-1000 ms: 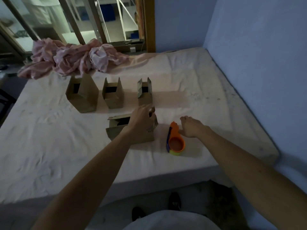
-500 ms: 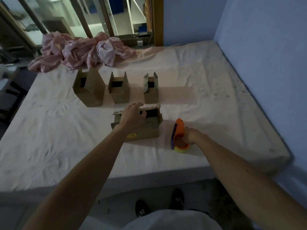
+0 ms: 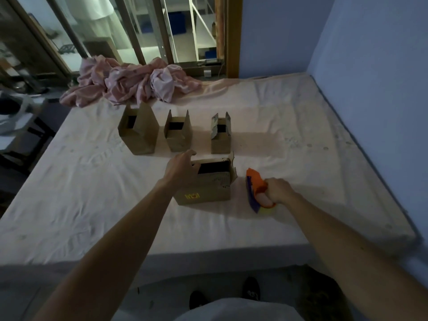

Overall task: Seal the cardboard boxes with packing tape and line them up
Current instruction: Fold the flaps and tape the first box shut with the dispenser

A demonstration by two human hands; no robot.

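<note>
Four open boxes (image 3: pixel 208 195), interiors dark, right hand (image 3: pixel 279 189) gripping tape dispenser (image 3: pixel 254 183)

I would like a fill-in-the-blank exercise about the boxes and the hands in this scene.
1. Behind the near box, ____ more boxes stand in a row.
2. The right hand grips the tape dispenser, on the ____ of the near box.
3. The crumpled cloth behind them is ____.
Missing words: three; right; pink.
</note>
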